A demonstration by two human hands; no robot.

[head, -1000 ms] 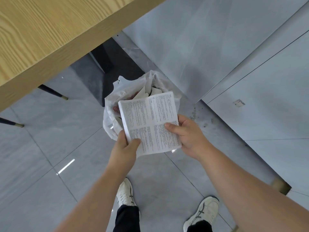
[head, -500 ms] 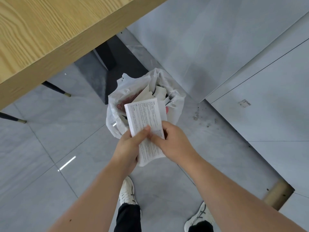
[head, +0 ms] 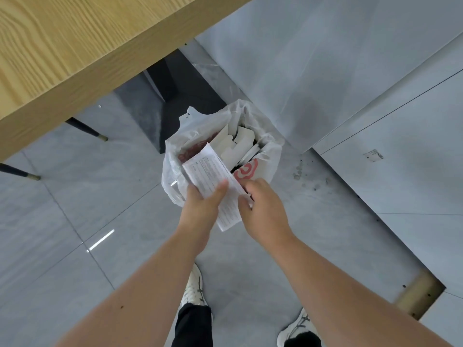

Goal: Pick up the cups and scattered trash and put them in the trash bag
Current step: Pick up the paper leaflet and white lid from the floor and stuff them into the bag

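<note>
White printed leaflet, folded narrow, long axis running near-right to far-left, far end already over the mouth of the trash bag on the floor, straight ahead of both hands. Left hand grasps it, thumb pressed on top. Right hand pinches the leaflet's right edge, fingers curled. Bag holds white card scraps; wooden worktop overhangs far left.

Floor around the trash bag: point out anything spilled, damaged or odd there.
Dark specks and a smudge lie on the grey floor just right of the white trash bag, by the wall; it looks like dirt or a spill. Lower right, a floor panel has a gap showing a brown surface beneath. Nothing else stands out.
</note>
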